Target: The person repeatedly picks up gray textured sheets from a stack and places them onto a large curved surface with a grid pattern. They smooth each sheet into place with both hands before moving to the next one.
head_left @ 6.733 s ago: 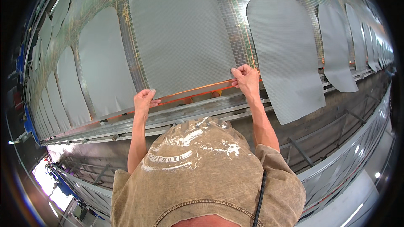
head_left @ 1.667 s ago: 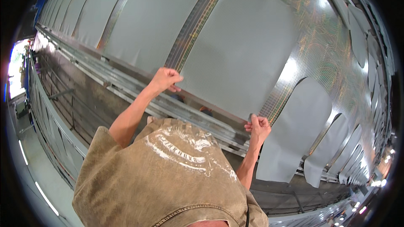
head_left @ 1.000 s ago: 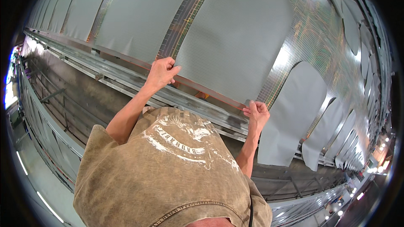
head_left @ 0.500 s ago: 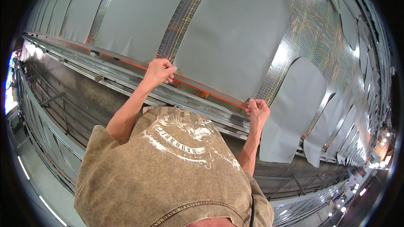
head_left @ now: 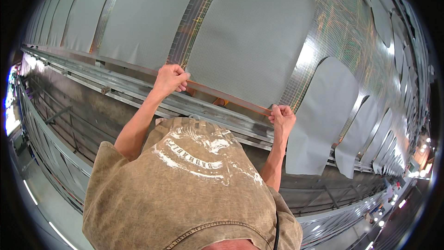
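Observation:
A large grey sheet (head_left: pixel 249 37) with a fine grid texture and a rounded far end lies on the long patterned table (head_left: pixel 342 41). My left hand (head_left: pixel 170 82) is closed in a pinch at the sheet's near left corner. At its near right corner, my right hand (head_left: pixel 282 116) pinches the sheet between thumb and fingers. Between the two hands the near edge runs straight, with a thin orange line along it. The fingertips partly hide both corners.
More grey sheets (head_left: pixel 148 14) lie in a row to the left. On the right, a rounded grey sheet (head_left: pixel 323 115) hangs over the near edge, with several others beyond. A metal rail (head_left: pixel 125 85) runs along the table's near side. Railings (head_left: pixel 51 134) stand lower left.
Both hands keep their pinch at the corners. The whole scene has shifted slightly left and up in view. The orange line between my hands looks thinner and duller.

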Motion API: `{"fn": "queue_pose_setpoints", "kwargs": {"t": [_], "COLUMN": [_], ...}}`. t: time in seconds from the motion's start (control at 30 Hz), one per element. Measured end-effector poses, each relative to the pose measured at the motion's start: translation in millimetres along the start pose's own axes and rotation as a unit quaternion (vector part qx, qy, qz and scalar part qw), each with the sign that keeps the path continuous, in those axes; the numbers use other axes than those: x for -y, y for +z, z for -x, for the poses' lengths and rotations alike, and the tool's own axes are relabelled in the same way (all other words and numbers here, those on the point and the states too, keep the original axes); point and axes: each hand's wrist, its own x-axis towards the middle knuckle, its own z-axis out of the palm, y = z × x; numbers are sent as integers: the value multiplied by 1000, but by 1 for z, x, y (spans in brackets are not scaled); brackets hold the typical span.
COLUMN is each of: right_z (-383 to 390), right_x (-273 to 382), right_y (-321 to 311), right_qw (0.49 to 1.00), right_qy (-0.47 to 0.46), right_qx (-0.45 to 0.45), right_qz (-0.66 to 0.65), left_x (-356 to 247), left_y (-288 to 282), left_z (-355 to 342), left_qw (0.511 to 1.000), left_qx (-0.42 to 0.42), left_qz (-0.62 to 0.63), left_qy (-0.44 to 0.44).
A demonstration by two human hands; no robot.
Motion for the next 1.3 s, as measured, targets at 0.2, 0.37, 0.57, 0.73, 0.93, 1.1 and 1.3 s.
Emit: {"fn": "queue_pose_setpoints", "kwargs": {"t": [0.2,0.37,0.57,0.73,0.93,1.1,1.3], "right_z": [0,2,0,-4,-3,-2,-2], "right_x": [-1,0,8,1,1,1,3], "right_y": [2,3,-2,-3,-2,-2,-2], "right_qw": [1000,1000,999,1000,1000,1000,999], "right_qy": [-1,0,23,16,17,9,15], "right_qx": [0,3,-6,-3,-2,-2,-1], "right_qz": [-6,-15,-23,-19,-13,-25,-32], "left_x": [2,5,5,-2,-1,3,4], "left_y": [-1,-4,0,1,0,-1,0], "left_z": [-1,0,-3,-3,-2,-4,-3], "left_qw": [1000,999,999,999,999,999,999], "left_qx": [3,24,30,24,23,28,24], "left_qz": [-11,-7,25,23,27,32,40], "left_qy": [1,39,1,-4,-8,-8,-8]}}
